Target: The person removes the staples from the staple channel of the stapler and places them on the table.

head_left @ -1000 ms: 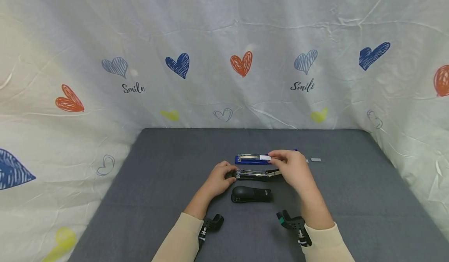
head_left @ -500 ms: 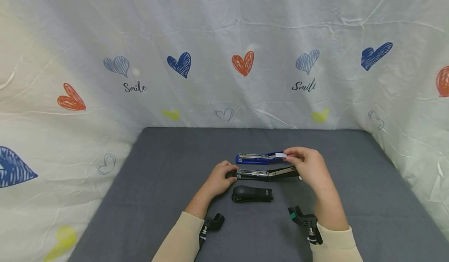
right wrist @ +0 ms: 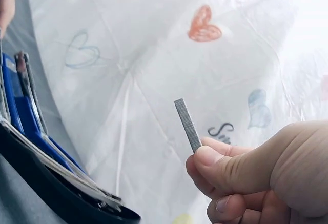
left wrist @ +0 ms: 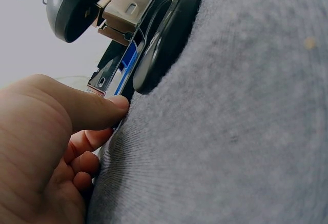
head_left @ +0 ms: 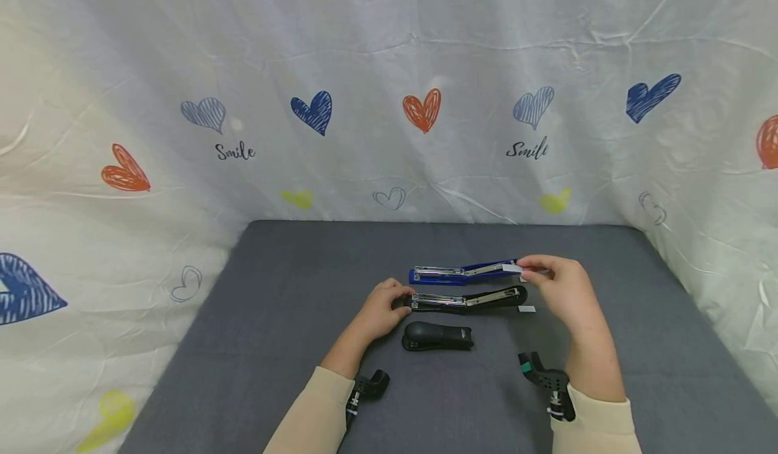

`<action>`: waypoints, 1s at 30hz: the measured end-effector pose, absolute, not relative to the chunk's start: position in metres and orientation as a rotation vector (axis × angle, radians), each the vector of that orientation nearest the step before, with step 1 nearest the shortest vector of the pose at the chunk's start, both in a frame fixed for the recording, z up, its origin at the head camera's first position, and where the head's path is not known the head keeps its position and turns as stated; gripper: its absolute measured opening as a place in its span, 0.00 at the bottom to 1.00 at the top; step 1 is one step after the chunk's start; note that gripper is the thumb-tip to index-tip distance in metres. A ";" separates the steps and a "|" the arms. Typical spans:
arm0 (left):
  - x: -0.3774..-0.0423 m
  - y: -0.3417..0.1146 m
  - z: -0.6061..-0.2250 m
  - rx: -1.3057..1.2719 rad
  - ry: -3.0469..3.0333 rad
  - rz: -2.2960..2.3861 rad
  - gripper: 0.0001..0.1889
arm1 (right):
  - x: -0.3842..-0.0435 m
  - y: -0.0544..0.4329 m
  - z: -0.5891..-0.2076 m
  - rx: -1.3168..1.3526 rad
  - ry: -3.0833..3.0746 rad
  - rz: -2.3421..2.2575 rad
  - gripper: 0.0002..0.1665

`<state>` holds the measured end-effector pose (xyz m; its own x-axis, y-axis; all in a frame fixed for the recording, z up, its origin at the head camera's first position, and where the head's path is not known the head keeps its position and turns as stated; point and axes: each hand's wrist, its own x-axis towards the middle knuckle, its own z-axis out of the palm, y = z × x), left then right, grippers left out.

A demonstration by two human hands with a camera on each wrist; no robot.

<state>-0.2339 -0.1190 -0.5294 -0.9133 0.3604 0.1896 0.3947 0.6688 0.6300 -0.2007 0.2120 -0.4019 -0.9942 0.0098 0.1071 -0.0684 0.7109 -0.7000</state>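
Observation:
My right hand [head_left: 556,288] pinches a short grey strip of staples [right wrist: 187,126] between thumb and fingers. In the head view the strip is by the right end of the blue stapler [head_left: 434,280], which lies unfolded with its magazine exposed. In front of it is an unfolded black stapler [head_left: 437,307]; my left hand [head_left: 379,311] holds its left end, thumb and fingers on either side. The left wrist view shows that thumb [left wrist: 119,102] against the stapler's end, though the grip is partly hidden. A closed black stapler [head_left: 436,336] lies nearest me.
A small staple strip [head_left: 526,309] lies right of the unfolded black stapler. Another pale strip [head_left: 523,279] shows partly beside my right fingers. Grey cloth [head_left: 316,258] covers the table, and a white curtain [head_left: 358,170] with printed hearts hangs behind.
My right hand has moved right with the staple strip, from above the blue stapler's magazine to its right end, uncovering the black stapler's far arm and a strip beside it. My left hand stays put.

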 end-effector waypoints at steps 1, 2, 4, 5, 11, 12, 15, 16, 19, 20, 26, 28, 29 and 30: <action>-0.234 -0.119 -0.530 -0.639 -2.826 -1.086 0.16 | -0.200 0.214 -0.402 0.041 -2.811 1.150 0.14; -0.234 -0.119 -0.529 -0.637 -2.829 -1.089 0.16 | -0.200 0.216 -0.402 0.028 -2.814 1.147 0.15; -0.235 -0.119 -0.530 -0.635 -2.833 -1.091 0.16 | -0.200 0.220 -0.403 -0.001 -2.826 1.149 0.15; -0.235 -0.119 -0.530 -0.634 -2.833 -1.092 0.16 | -0.200 0.223 -0.403 -0.014 -2.831 1.147 0.15; -0.235 -0.118 -0.531 -0.641 -2.825 -1.076 0.15 | -0.201 0.236 -0.410 -0.084 -2.860 1.113 0.14; -0.235 -0.118 -0.531 -0.641 -2.827 -1.074 0.16 | -0.202 0.239 -0.411 -0.096 -2.867 1.111 0.15; -0.235 -0.118 -0.531 -0.637 -2.837 -1.083 0.16 | -0.203 0.245 -0.416 -0.130 -2.893 1.123 0.15; -0.234 -0.118 -0.530 -0.633 -2.842 -1.087 0.16 | -0.204 0.248 -0.417 -0.134 -2.902 1.122 0.15; -0.234 -0.119 -0.530 -0.623 -2.853 -1.096 0.16 | -0.205 0.256 -0.423 -0.138 -2.927 1.119 0.16; -0.234 -0.119 -0.531 -0.621 -2.853 -1.096 0.16 | -0.206 0.258 -0.425 -0.138 -2.932 1.118 0.16; -0.235 -0.119 -0.531 -0.622 -2.846 -1.089 0.16 | -0.209 0.273 -0.439 -0.145 -2.957 1.117 0.15; -0.235 -0.119 -0.530 -0.621 -2.846 -1.089 0.16 | -0.209 0.278 -0.443 -0.159 -2.967 1.119 0.15; -0.235 -0.119 -0.530 -0.620 -2.847 -1.087 0.16 | -0.209 0.281 -0.445 -0.164 -2.971 1.120 0.15; -0.235 -0.119 -0.530 -0.620 -2.848 -1.088 0.16 | -0.209 0.283 -0.447 -0.175 -2.977 1.122 0.15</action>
<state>-0.2347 -0.1189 -0.5304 -0.9200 0.3543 0.1675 0.3757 0.6760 0.6340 -0.2091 0.2833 -0.4471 -0.9930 0.0866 -0.0802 0.1180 0.7459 -0.6555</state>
